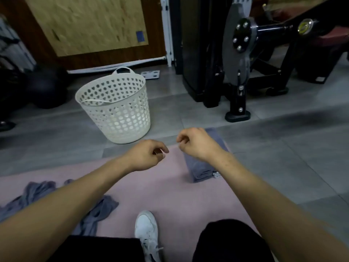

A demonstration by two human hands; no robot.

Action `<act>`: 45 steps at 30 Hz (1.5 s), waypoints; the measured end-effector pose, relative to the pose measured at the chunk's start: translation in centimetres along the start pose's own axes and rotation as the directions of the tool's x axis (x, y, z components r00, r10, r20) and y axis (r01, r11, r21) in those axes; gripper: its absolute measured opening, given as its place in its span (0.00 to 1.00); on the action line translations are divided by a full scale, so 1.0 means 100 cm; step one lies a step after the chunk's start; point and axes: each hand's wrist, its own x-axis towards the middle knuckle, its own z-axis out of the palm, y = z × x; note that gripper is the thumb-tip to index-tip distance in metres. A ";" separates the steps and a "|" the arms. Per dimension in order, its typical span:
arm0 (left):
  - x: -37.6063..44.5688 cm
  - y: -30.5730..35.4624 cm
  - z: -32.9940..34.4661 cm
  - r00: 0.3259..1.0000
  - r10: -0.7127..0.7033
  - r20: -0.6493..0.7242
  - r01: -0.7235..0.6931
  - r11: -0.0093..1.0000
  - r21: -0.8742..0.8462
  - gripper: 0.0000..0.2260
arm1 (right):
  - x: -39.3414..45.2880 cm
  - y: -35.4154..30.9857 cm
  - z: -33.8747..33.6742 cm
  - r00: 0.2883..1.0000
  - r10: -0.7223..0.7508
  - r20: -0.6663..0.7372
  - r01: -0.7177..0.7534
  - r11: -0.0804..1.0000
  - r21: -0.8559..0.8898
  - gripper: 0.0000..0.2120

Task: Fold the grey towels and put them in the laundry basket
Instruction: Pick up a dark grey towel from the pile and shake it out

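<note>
Both hands hover over the pink mat [151,188], fingers loosely curled, holding nothing. Left hand [146,155] and right hand [196,143] sit near each other, not touching.

Folded grey towel [198,169] lies on the mat directly under the right hand and wrist, far end reaching onto the floor tiles [283,148]. Crumpled grey towels [37,193] lie under the left forearm, close to the body.

Towels look soft, limp and light; they will sag if lifted by one corner. Likely best to scoop the folded one under both short ends so the folds hold.

White laundry basket [117,108] stands beyond the left hand, mouth open, with open floor between. Black gym machine [236,72] stands beyond the right hand, well apart. White sneaker [146,231] sits below the hands.
</note>
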 end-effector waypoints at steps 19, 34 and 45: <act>-0.209 -0.286 0.076 0.853 -0.520 0.031 0.516 0.835 -0.192 0.07 | -0.017 -0.153 0.234 0.889 0.011 0.457 -0.042 0.997 0.059 0.07; -0.132 -0.371 0.169 0.655 -0.755 0.003 0.746 0.648 0.155 0.30 | 0.006 -0.104 0.316 0.827 0.150 0.542 -0.204 0.978 0.040 0.06; -0.150 -0.338 0.071 0.862 -0.350 -0.366 0.264 0.927 -0.266 0.12 | 0.032 -0.121 0.305 0.881 0.145 0.450 -0.252 0.949 0.188 0.14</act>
